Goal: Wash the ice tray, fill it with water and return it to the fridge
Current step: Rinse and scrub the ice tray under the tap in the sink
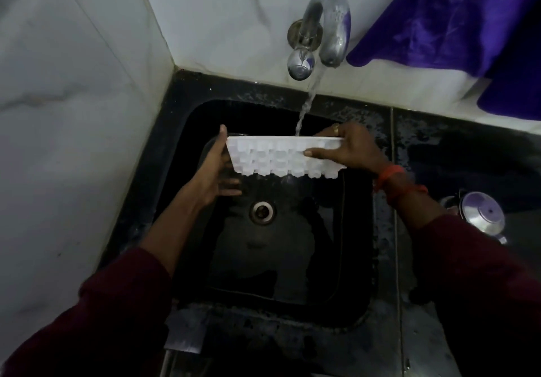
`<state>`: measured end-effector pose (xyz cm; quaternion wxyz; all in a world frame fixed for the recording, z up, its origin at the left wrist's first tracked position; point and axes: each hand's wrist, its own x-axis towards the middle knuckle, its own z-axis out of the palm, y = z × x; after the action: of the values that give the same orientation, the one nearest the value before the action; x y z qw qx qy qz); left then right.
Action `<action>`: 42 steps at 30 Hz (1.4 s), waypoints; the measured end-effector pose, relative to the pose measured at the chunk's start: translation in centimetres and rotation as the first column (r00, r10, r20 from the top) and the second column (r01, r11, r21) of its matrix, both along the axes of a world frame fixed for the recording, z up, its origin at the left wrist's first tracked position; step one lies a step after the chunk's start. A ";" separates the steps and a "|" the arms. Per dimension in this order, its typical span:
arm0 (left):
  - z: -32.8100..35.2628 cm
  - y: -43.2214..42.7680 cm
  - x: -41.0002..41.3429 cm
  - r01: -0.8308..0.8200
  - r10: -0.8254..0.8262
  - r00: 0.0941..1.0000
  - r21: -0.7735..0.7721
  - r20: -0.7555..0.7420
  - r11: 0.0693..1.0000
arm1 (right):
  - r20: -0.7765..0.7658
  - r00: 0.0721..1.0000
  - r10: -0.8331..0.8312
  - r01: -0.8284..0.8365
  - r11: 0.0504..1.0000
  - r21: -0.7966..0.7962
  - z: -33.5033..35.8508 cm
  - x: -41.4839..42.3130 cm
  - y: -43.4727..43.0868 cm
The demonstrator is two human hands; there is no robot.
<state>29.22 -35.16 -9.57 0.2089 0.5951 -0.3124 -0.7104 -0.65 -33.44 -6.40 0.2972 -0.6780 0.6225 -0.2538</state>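
A white plastic ice tray (281,157) is held over the black sink (360,259), tilted so the bumpy undersides of its cells face me. My left hand (215,171) grips its left end, thumb over the top edge and fingers below. My right hand (348,149) grips the right end, thumb across the underside and fingers behind the rim. Water (306,107) runs from the chrome tap (328,25) and falls onto the tray's far top edge.
The sink's drain (262,210) lies below the tray. A purple cloth (456,19) hangs on the wall at the upper right. A steel lidded vessel (480,215) stands on the wet black counter (439,148) to the right. White tiled walls close the left and back.
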 end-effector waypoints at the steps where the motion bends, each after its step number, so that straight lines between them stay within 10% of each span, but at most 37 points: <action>1: 0.1 0.3 -0.3 -0.003 0.002 1.000 -0.039 -0.019 0.999 | 0.017 1.000 -0.023 0.022 0.999 0.041 0.1 -0.3 -0.5; 9: -1.1 0.5 -4.0 -0.238 0.229 0.966 -0.063 -0.122 0.969 | 0.146 0.975 -0.166 0.150 0.982 0.117 -0.6 -1.6 -1.6; 17: -1.8 1.6 -5.4 -0.333 0.330 0.943 -0.129 -0.047 0.934 | -0.542 0.810 -0.223 0.222 0.973 -0.069 -6.1 4.5 1.9; 32: -1.8 3.0 -5.3 -0.416 0.410 0.905 -0.034 -0.118 0.909 | -0.570 0.821 -0.022 -0.066 0.989 -0.135 -5.0 15.2 2.2; 42: -2.2 2.2 -4.5 -0.459 0.451 0.887 -0.091 -0.093 0.884 | -0.530 0.821 -0.213 0.247 0.969 -0.006 -5.7 6.8 1.1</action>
<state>24.75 -32.99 -11.74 0.4131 0.6142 -0.1953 -0.6434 6.18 -32.29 -12.12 0.1036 -0.6317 0.7648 -0.0728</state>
